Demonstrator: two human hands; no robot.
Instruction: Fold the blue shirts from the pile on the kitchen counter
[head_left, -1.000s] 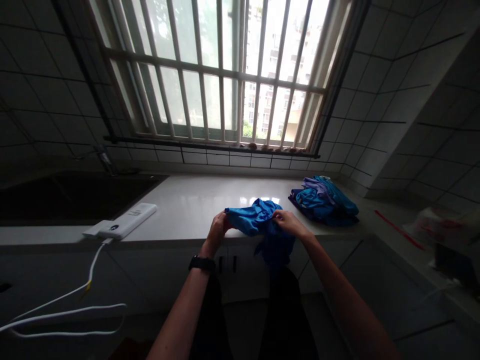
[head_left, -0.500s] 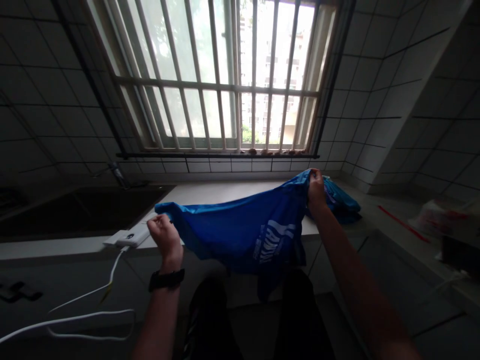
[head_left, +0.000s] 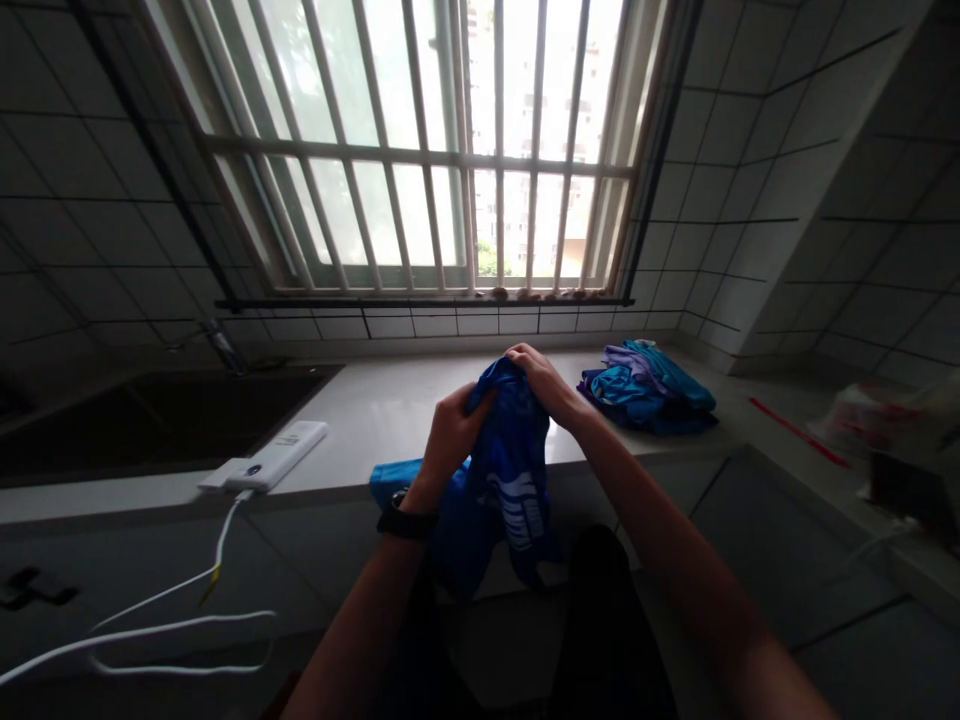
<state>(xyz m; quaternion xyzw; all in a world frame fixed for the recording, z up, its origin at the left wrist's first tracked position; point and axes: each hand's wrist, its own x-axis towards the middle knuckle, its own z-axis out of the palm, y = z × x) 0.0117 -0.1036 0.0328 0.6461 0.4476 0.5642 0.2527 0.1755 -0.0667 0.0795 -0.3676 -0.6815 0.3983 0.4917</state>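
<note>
A blue shirt-like garment [head_left: 510,450] with white lettering hangs bunched over the front edge of the counter. My left hand [head_left: 454,425] grips its upper left side, thumb laid on the cloth. At the top of the bunch, my right hand [head_left: 536,375] is closed on the fabric, its fingers partly hidden behind it. A lighter blue end of the cloth droops to the left, behind my left wrist. To the right on the counter lies a heap of folded clothes [head_left: 649,385] in blue, teal and lilac, apart from both hands.
A white power bank [head_left: 289,455] with a cable [head_left: 221,540] sits on the counter [head_left: 390,400] near the dark sink [head_left: 150,425]. At right are a red strip [head_left: 799,432] and a plastic bag [head_left: 862,420]. A barred window [head_left: 420,160] is ahead.
My hands have come together, gathering the garment that was stretched wide between them. My right hand has moved left, away from the clothes heap, which now shows fully.
</note>
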